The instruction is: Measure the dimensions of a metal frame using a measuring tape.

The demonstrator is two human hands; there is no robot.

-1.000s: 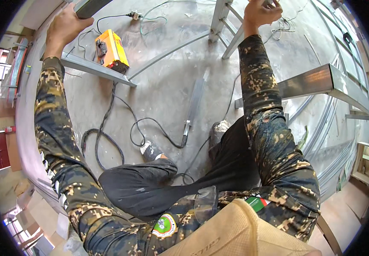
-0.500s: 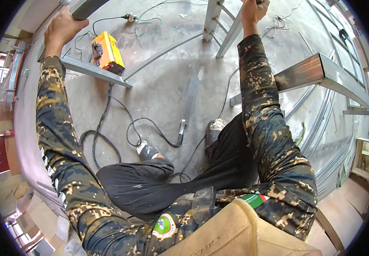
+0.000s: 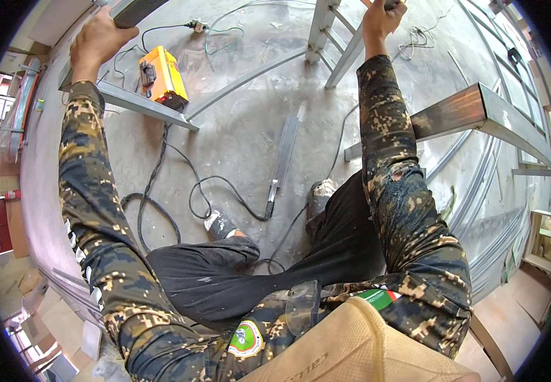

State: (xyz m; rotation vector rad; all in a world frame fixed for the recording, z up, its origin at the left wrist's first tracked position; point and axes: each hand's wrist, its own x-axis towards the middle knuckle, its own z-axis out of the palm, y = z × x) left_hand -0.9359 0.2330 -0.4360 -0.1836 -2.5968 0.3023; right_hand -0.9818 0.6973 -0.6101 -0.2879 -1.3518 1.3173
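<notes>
Head view: both arms in camouflage sleeves reach up toward the top edge of the picture. The left hand (image 3: 97, 41) is wrapped around the end of a dark rectangular metal bar (image 3: 134, 10) at the upper left. The right hand (image 3: 382, 19) is closed on a grey metal tube (image 3: 391, 3) at the top edge, most of it out of view, just beside a grey metal ladder frame (image 3: 329, 35). Below, on the grey concrete floor (image 3: 243, 127), an orange box-shaped welding machine (image 3: 162, 77) stands by a grey angle-steel rail (image 3: 141, 105). Black cables (image 3: 180, 172) trail from it across the floor to a flat steel strip (image 3: 283, 159) near the person's two shoes. A long rectangular steel beam (image 3: 479, 111) runs along the right side.
</notes>
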